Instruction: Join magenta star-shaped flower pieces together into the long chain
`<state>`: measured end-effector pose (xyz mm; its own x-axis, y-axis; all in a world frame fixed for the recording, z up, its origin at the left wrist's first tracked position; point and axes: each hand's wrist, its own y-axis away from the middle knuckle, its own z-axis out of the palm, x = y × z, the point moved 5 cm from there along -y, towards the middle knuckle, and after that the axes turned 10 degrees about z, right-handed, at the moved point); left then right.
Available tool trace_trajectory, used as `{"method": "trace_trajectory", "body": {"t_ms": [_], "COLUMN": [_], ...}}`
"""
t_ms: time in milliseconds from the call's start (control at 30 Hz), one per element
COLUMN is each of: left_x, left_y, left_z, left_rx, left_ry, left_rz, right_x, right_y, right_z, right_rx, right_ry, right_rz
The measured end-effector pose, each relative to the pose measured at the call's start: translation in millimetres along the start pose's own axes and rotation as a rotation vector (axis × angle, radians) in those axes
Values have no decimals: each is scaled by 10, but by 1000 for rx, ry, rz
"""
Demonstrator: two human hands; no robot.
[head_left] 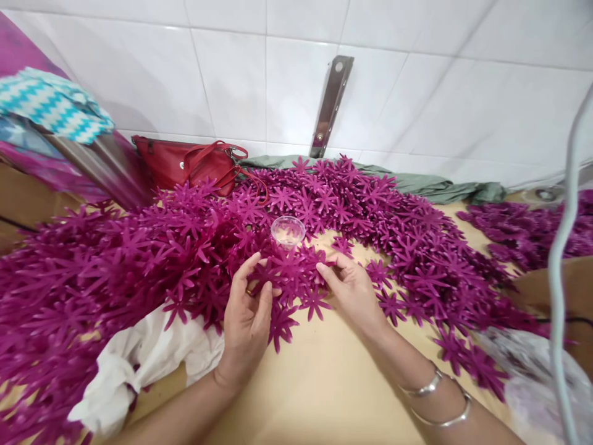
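Note:
Magenta artificial flower pieces (291, 272) with long narrow petals lie bunched between my two hands. My right hand (354, 293) pinches the edge of one flower piece between thumb and index finger. My left hand (248, 315) is at the near left side of the same bunch, fingers loosely curled with a gap between thumb and index finger. Its fingertips are partly hidden among the petals. Just beyond the hands, a small clear plastic cup (288, 231) stands among the flowers.
Heaps of flower pieces spread left (60, 284) and right (426, 259) over the tan table (324, 383). A white cloth (152, 352) lies left. A red bag (180, 162) rests by the tiled wall (231, 74). A pale cable (558, 278) hangs right, near clear plastic bags (542, 364).

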<state>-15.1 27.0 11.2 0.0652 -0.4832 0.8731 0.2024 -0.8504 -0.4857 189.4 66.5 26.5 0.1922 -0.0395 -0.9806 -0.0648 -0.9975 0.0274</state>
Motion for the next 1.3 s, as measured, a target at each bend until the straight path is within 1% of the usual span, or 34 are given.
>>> {"method": "trace_trajectory", "body": {"t_ms": [100,233,300,433,500,600,733,900,967,1033,1100,1167,1233,1300], "left_x": [-21,-23,-17,11,22,30,28,44,56,67,69,58,40,28], "left_y": [-3,-5,-8,-18,-21,-18,-12,-20,-11,10,30,34,23,4], "left_z": [16,20,10,0,-2,-9,-2,35,61,95,112,100,73,56], "left_rx": [13,-7,-9,-20,-24,-18,-10,-37,-71,-120,-146,-126,-78,-40], "left_ry": [70,94,76,47,37,27,55,115,147,192,218,203,178,179], "left_rz": [-114,-161,-157,-152,-161,-169,-183,-238,-254,-264,-269,-278,-285,-288], "right_x": [-65,-129,-114,-23,-1,-29,-97,-216,-260,-275,-245,-183,-140,-161], "right_y": [67,116,113,87,72,46,26,115,177,225,237,210,169,151], "right_z": [15,45,46,28,24,19,-32,-62,-8,75,131,128,77,19], "right_rx": [32,49,40,30,30,40,106,268,254,179,116,99,136,213], "right_ry": [123,239,228,172,168,148,142,365,395,390,359,298,259,304], "right_rz": [-34,-74,-39,79,87,2,-143,-329,-396,-431,-400,-311,-247,-278]}}
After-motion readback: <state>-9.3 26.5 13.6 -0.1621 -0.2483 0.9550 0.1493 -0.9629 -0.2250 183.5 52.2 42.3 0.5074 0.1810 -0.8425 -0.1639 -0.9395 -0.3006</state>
